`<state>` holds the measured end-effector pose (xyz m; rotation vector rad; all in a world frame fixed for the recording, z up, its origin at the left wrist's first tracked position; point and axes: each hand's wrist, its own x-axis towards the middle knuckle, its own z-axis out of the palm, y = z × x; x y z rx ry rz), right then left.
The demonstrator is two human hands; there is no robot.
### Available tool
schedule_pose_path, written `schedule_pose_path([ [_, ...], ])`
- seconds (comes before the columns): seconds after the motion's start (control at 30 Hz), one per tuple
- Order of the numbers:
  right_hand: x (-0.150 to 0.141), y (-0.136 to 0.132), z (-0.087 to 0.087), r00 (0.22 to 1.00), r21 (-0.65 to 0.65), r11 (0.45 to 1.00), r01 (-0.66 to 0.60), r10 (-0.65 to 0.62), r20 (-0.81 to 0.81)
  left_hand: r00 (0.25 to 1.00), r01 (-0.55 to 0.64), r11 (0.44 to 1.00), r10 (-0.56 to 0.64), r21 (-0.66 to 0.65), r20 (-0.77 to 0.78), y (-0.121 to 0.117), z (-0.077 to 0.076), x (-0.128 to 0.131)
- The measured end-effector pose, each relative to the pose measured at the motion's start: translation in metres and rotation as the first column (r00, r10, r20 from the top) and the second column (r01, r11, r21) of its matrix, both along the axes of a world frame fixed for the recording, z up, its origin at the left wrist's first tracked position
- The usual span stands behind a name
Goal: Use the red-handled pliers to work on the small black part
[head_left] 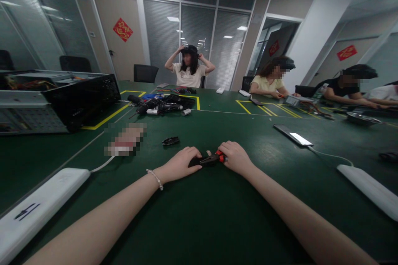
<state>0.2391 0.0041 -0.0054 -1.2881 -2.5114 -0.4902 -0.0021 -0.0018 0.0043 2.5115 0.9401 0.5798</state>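
My right hand (234, 157) is closed around the red handles of a pair of pliers (211, 159), whose dark jaws point left. In my left hand (183, 163), a small black part (195, 161) is pinched between thumb and fingers; its exact kind does not show. The plier jaws meet this part, though I cannot tell whether they bite on it. Just behind the pliers lies a small pale piece (208, 152). Farther back, left of centre, a black plastic piece (171, 140) rests on the green table (199, 215).
An opened computer case (90, 99) stands at the left. Beyond my hands lies a pile of black tools (164, 103), including a drill. White power banks (46, 203) flank me, one cabled to a phone (292, 134) at right. Several people sit along the far side.
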Motion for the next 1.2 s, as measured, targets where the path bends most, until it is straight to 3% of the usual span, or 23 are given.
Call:
schedule_pose_path([
  [1.2,0.001,0.0007,-0.001,1.0,-0.006,1.0,-0.008,0.008,-0.014,1.0,0.005,1.0,-0.005,0.009,-0.003,0.001,-0.0013,-0.0008],
])
